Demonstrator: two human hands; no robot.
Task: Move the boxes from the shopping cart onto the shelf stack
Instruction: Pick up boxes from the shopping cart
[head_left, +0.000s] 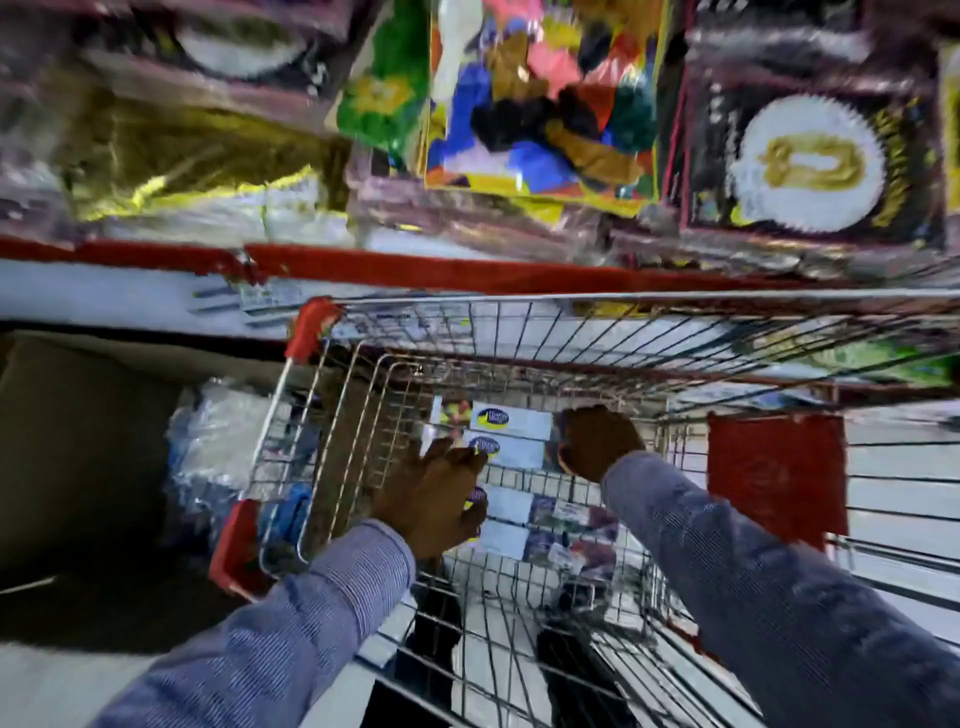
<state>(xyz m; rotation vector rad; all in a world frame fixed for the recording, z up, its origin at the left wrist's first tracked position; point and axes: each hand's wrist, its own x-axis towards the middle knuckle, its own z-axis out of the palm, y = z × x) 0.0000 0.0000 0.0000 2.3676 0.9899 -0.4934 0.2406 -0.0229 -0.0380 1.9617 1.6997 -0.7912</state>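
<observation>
Both hands are down inside the shopping cart (519, 332), so the step in hand looks like the pick-up: gathering boxes before any lift toward the shelf.

The boxes (511, 452) lie in a flat row on the wire floor of the basket, pale blue-white cartons with a dark blue and yellow logo near their left ends. Several sit edge to edge, running from the far side of the basket toward the person.

The left hand (436, 493) rests at the left end of the row, fingers spread and laid against the carton ends, thumb toward the nearer boxes. Its grip is loose and open; it touches the boxes but does not appear to have closed round any of them. The right hand (597, 441) is at the right end of the farther boxes, curled with its back to the camera. Its fingers are hidden, so whether its grip has hold of a box cannot be told.

The shelf (467, 273), with its red front edge, stands just beyond the cart and above it, crowded with packaged party goods.

The next move probably calls for pressing inward from both ends so that a few cartons clamp together as one block, then raising them clear of the cart's wire rim before carrying them forward. Uneven pressure could let the middle cartons slip out.
</observation>
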